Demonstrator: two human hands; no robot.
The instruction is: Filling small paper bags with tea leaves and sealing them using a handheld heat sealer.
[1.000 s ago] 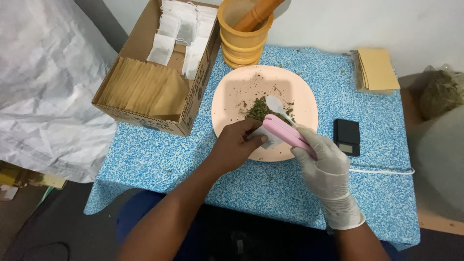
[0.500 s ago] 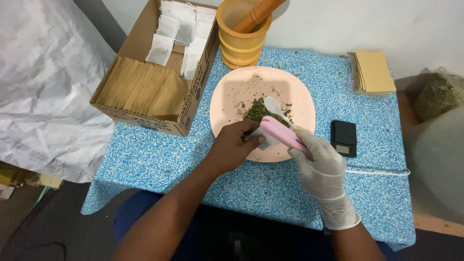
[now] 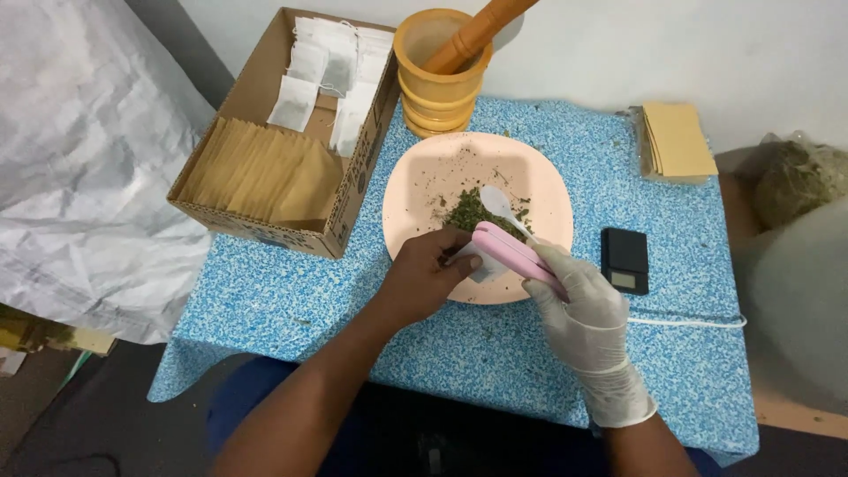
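Note:
My bare left hand (image 3: 424,272) pinches a small white filter bag (image 3: 485,266) over the near edge of a pink plate (image 3: 424,181). My right hand (image 3: 583,305), in a white glove, grips a long pink clamp-like sealer (image 3: 514,254) whose jaws sit on the bag's top edge. A pile of dried green herb (image 3: 468,212) lies in the middle of the plate, with a white plastic spoon (image 3: 502,206) resting on it.
The blue speckled table (image 3: 291,291) also holds a cardboard box (image 3: 349,190) with brown envelopes and white bags, a wooden mortar (image 3: 439,84) with a pestle, a black pocket scale (image 3: 624,260), a stack of tan envelopes (image 3: 678,140) and a white cord (image 3: 689,321).
Both hands keep their hold on the bag and the sealer; only the camera view has shifted slightly.

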